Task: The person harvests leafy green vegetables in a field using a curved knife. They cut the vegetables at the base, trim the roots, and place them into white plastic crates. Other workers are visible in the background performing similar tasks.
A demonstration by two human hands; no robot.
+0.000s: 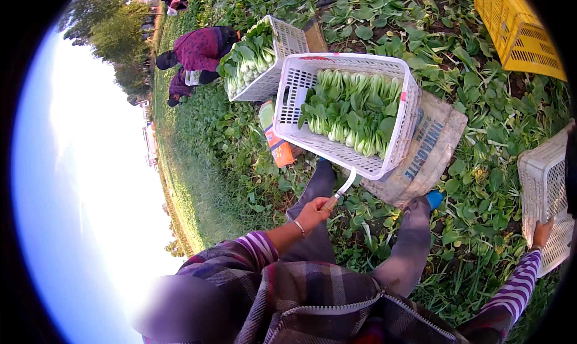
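My left hand [312, 216] is closed round the wooden handle of a small sickle [345, 184]. Its pale curved blade points up beside the near corner of a white plastic crate [336, 154]. Inside that crate lie rows of green bok choy [354, 109], stems toward me. Far to the right, my right hand [541, 233] grips the edge of another white crate [544, 178]. A second white crate part [558, 245] shows just below that hand; whether it is a separate crate I cannot tell.
The bok choy crate rests on a printed woven sack [436, 139]. Another full white crate [291, 40] stands tilted behind, near an orange-and-green packet [276, 145]. A yellow crate [520, 31] is at the upper right. Co-workers [198, 49] bend at the upper left; loose leaves cover the ground.
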